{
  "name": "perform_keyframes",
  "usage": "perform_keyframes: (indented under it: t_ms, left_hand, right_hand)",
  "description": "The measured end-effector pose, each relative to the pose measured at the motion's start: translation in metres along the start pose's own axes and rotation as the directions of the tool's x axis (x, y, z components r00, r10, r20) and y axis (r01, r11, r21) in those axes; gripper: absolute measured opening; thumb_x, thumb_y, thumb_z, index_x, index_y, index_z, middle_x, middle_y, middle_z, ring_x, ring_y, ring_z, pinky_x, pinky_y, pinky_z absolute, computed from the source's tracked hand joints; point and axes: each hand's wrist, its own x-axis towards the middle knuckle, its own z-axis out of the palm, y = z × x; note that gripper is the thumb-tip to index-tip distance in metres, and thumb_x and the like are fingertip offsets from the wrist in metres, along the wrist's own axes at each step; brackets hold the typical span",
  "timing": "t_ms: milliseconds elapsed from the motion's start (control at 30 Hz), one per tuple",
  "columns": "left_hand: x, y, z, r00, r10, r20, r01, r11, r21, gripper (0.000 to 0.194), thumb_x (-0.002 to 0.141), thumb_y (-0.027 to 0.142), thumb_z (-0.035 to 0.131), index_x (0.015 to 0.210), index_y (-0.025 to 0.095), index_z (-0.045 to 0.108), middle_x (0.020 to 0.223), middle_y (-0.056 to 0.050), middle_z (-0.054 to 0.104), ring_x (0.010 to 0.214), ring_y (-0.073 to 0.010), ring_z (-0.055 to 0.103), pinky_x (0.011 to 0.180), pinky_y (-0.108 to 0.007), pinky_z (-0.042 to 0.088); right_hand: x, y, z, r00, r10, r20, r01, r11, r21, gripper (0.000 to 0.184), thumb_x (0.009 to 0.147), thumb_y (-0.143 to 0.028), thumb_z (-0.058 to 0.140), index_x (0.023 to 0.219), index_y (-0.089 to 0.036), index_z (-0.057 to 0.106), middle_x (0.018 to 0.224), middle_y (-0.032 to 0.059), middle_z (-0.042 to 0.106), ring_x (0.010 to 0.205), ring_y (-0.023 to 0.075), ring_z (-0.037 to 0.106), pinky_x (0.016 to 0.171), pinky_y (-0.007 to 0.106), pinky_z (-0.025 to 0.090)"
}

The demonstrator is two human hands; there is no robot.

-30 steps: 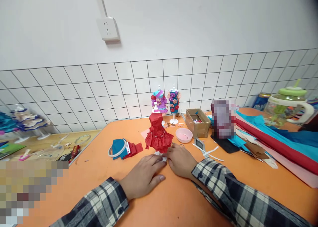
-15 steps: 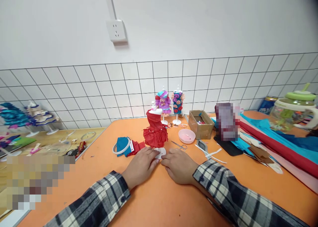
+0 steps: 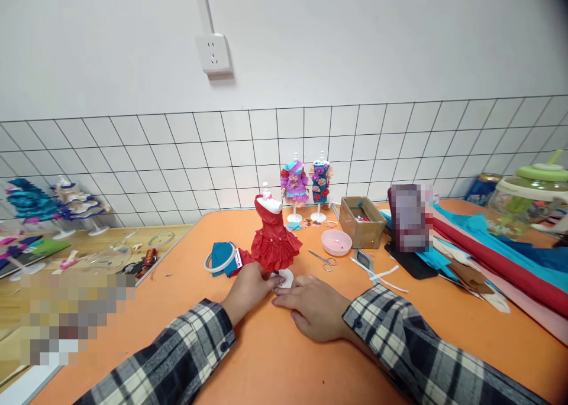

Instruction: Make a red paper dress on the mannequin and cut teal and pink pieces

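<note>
We'd best hold low, sparing ruffles (image 3: 276, 252): left grip (image 3: 249, 288) pinching the red dress's (image 3: 270, 220) white base (image 3: 287, 278), right grip (image 3: 316, 308) loose alongside.

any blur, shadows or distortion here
Head view: the red dress looks fairly sharp, and a soft shadow falls under the wall socket; head view again: the top-right corner is dark, the plaid sleeves look stretched, pixelation covers part of the lower left.
</note>
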Motion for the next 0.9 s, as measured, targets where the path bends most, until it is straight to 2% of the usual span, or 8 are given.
perform_keyframes:
  t_ms: [100,267,467,700,900]
  left_hand:
    - [-0.001,0.001,0.000,1.000,-0.006,-0.015,0.006,1.000,0.020,0.020,0.074,0.035,0.067,0.067,0.017,0.063,0.058,0.000,0.059,0.059,-0.0177,0.055,0.055,-0.026,0.035]
    - [-0.001,0.000,0.001,1.000,0.000,-0.013,0.001,0.999,0.034,0.020,0.074,0.032,0.066,0.064,0.017,0.059,0.061,0.001,0.058,0.059,-0.0156,0.052,0.054,-0.025,0.032]
    - [-0.001,0.000,0.001,1.000,0.013,-0.015,-0.013,1.000,0.007,0.021,0.076,0.034,0.065,0.066,0.016,0.060,0.063,0.000,0.060,0.061,-0.0163,0.054,0.056,-0.025,0.034]
    - [-0.002,-0.003,0.001,0.997,0.053,0.061,-0.047,0.995,-0.087,0.022,0.080,0.035,0.059,0.072,0.016,0.067,0.066,0.000,0.066,0.061,-0.0169,0.058,0.057,-0.024,0.039]
    - [-0.003,0.000,0.001,0.987,0.120,0.110,-0.102,0.982,-0.162,0.024,0.083,0.035,0.055,0.078,0.017,0.070,0.075,-0.002,0.071,0.072,-0.0193,0.062,0.063,-0.025,0.045]
  right_hand:
    - [0.000,0.001,-0.001,0.998,-0.033,-0.049,0.032,0.999,-0.012,0.035,0.087,-0.022,0.049,0.119,-0.026,0.062,0.127,-0.0012,0.065,0.100,0.0222,0.054,0.087,0.038,0.038]
    - [-0.002,0.010,-0.003,0.989,0.064,-0.134,-0.066,0.998,-0.005,0.033,0.088,-0.020,0.048,0.117,-0.025,0.063,0.114,0.0005,0.069,0.099,0.0212,0.053,0.087,0.036,0.038]
    - [-0.002,0.013,0.000,0.990,0.107,-0.088,-0.108,0.994,-0.014,0.035,0.086,-0.021,0.052,0.119,-0.025,0.063,0.120,0.0022,0.065,0.106,0.0226,0.051,0.090,0.039,0.038]
    - [-0.001,0.006,-0.007,0.999,0.043,-0.033,-0.042,0.999,0.029,0.034,0.085,-0.023,0.056,0.119,-0.025,0.062,0.120,0.0012,0.066,0.106,0.0220,0.051,0.091,0.038,0.038]
    - [-0.001,0.011,-0.003,0.985,0.145,-0.093,-0.149,0.988,-0.031,0.035,0.088,-0.023,0.052,0.121,-0.023,0.062,0.124,0.0052,0.063,0.110,0.0241,0.050,0.092,0.040,0.038]
